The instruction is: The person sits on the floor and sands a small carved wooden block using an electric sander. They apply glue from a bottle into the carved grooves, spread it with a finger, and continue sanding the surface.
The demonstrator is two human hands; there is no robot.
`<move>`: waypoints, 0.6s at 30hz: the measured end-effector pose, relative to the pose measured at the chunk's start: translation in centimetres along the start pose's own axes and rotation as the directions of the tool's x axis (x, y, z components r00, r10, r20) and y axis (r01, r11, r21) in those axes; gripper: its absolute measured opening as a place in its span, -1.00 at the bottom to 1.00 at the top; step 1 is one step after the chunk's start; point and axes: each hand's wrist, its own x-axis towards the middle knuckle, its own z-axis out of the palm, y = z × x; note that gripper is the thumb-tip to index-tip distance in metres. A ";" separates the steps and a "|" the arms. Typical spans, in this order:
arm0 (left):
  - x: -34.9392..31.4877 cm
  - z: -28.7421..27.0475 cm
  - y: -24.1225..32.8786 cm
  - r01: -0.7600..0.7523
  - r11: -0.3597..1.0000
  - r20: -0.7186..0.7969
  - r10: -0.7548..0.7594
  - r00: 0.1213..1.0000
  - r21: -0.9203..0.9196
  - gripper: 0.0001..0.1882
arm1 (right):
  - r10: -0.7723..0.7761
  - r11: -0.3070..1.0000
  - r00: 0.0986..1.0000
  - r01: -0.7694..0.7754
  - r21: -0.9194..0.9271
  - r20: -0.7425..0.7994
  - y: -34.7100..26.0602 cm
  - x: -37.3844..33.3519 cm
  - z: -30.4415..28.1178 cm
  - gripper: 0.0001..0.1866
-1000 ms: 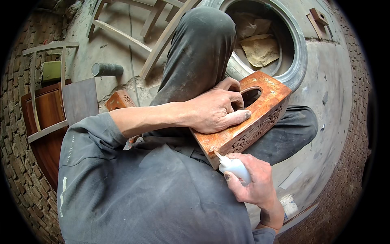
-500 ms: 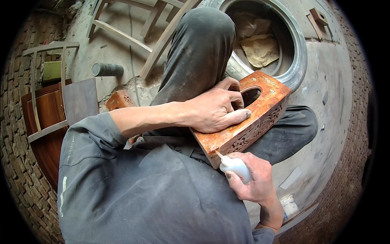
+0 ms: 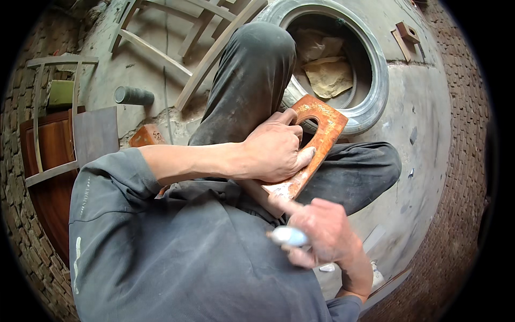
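A reddish-brown wooden box (image 3: 331, 126) with an oval opening in its top lies tilted across my lap. My left hand (image 3: 274, 146) grips it, fingers curled at the opening and thumb pressed on the top face. My right hand (image 3: 324, 228), smeared by motion, holds a small white squeeze bottle (image 3: 289, 236) in the palm, its nozzle pointing left over my shirt. The index finger of that hand reaches to the box's near corner and seems to touch it. Pale wet-looking marks lie on the top near that corner.
A tyre (image 3: 375, 80) with yellowish paper (image 3: 328, 77) inside lies ahead. Left are a wooden frame (image 3: 155, 52), a dark green cylinder (image 3: 133, 96), another carved wooden box (image 3: 146, 136) and a reddish-brown panel (image 3: 51, 201). Small wooden pieces (image 3: 407, 33) lie far right.
The bottle's nozzle has left the box's near corner and swung left and down. My right index finger now extends to that corner. The box has rolled, hiding its carved side.
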 end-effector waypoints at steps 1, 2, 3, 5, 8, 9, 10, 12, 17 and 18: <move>0.0 -0.3 0.1 -0.027 0.999 0.021 0.027 0.999 0.028 -0.42 | -0.028 1.000 0.999 0.027 0.016 0.016 -0.6 0.0 0.3 -0.70; 0.0 -0.1 -0.1 0.030 0.999 0.009 -0.029 1.000 -0.044 -0.42 | -0.041 0.999 0.999 0.041 0.021 0.003 -1.0 0.1 1.0 -0.70; 0.0 0.3 -0.4 0.085 0.990 0.001 -0.086 0.996 -0.116 -0.43 | -0.048 0.998 0.999 0.049 0.035 -0.026 -1.1 -0.2 1.7 -0.67; 0.1 0.3 -0.8 0.156 0.962 0.034 -0.152 0.988 -0.223 -0.43 | -0.040 0.993 0.999 0.042 0.106 -0.019 -0.7 -1.3 2.0 -0.54; 0.4 -0.2 -1.0 0.222 0.931 0.145 -0.186 0.972 -0.290 -0.42 | -0.017 0.991 0.985 0.038 0.124 -0.172 -0.1 -2.6 2.9 -0.53; 0.5 -0.5 -1.0 0.217 0.937 0.169 -0.175 0.970 -0.276 -0.41 | -0.030 0.997 0.974 0.046 0.069 -0.225 0.2 -2.6 3.3 -0.58; 0.6 -0.7 -1.1 0.219 0.937 0.199 -0.168 0.965 -0.270 -0.41 | -0.036 0.999 0.962 0.044 0.024 -0.270 0.6 -2.4 3.6 -0.62; 0.7 -0.7 -1.6 0.227 0.938 0.245 -0.163 0.956 -0.261 -0.40 | -0.037 0.999 0.946 0.032 -0.019 -0.321 0.8 -2.1 3.9 -0.64; 1.0 -0.3 -1.8 0.217 0.942 0.285 -0.141 0.948 -0.256 -0.38 | -0.037 0.995 0.950 0.005 -0.102 -0.311 1.6 -2.6 3.9 -0.63; 1.0 -0.3 -1.8 0.214 0.943 0.287 -0.137 0.948 -0.255 -0.37 | -0.032 0.990 0.960 -0.008 -0.141 -0.278 1.3 -2.4 3.6 -0.62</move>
